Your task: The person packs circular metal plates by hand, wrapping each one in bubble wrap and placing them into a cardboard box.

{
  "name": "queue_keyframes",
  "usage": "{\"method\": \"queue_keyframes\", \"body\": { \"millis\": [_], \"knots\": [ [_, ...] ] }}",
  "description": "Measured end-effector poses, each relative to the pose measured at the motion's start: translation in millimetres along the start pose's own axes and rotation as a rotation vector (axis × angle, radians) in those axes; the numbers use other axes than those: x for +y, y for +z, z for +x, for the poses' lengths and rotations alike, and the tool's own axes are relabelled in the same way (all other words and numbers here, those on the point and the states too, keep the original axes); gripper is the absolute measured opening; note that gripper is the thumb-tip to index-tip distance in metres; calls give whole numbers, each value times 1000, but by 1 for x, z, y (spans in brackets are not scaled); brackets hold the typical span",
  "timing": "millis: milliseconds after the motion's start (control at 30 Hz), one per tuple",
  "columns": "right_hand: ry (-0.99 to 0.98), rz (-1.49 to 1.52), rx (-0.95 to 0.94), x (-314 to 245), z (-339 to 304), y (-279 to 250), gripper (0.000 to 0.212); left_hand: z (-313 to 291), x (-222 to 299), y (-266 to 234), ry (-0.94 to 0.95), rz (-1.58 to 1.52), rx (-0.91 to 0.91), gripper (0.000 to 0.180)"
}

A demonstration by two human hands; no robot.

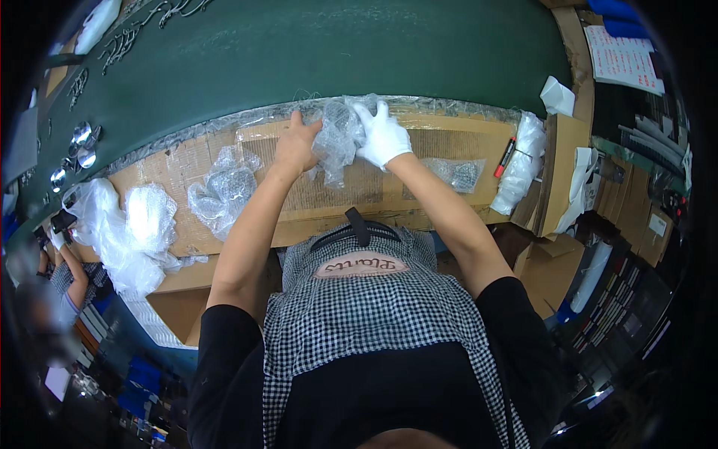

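Observation:
A crumpled bundle of clear bubble wrap lies between my two hands, over the far edge of a cardboard-covered ledge. My bare left hand grips the bundle's left side, its index finger pointing away from me. From the right, my right hand, in a white glove, has its thumb and fingers closed on the wrap. Whatever may be inside the wrap cannot be made out. Another loose bubble-wrap bundle rests left of my left forearm. A small flat piece of bubble wrap is right of my right forearm.
Beyond the ledge runs a wide green surface, with metal chains and shiny round pieces at left. A larger bubble-wrap heap sits left. A red-and-black marker and cardboard boxes are right. Another person's arm shows far left.

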State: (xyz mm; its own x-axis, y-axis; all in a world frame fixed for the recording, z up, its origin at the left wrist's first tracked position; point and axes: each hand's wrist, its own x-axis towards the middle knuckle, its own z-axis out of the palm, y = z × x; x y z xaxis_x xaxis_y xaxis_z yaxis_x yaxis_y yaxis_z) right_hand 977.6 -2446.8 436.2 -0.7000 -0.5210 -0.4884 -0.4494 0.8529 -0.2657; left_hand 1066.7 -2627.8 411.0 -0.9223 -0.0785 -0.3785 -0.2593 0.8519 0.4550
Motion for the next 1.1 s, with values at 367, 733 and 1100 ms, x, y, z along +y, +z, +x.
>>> {"method": "queue_keyframes", "body": {
  "millis": [367, 733, 1100],
  "knots": [
    [-2, 356, 238, 44, -27, -38, 62, 29, 62, -50, 238, 41, 162, 35],
    [118, 699, 917, 131, -125, -78, 66, 56, 251, -125, 832, 466, 218, 38],
    [733, 630, 1279, 239, -279, -65, 69, 69, 474, -26, 1466, 407, -33, 41]
  ]
}}
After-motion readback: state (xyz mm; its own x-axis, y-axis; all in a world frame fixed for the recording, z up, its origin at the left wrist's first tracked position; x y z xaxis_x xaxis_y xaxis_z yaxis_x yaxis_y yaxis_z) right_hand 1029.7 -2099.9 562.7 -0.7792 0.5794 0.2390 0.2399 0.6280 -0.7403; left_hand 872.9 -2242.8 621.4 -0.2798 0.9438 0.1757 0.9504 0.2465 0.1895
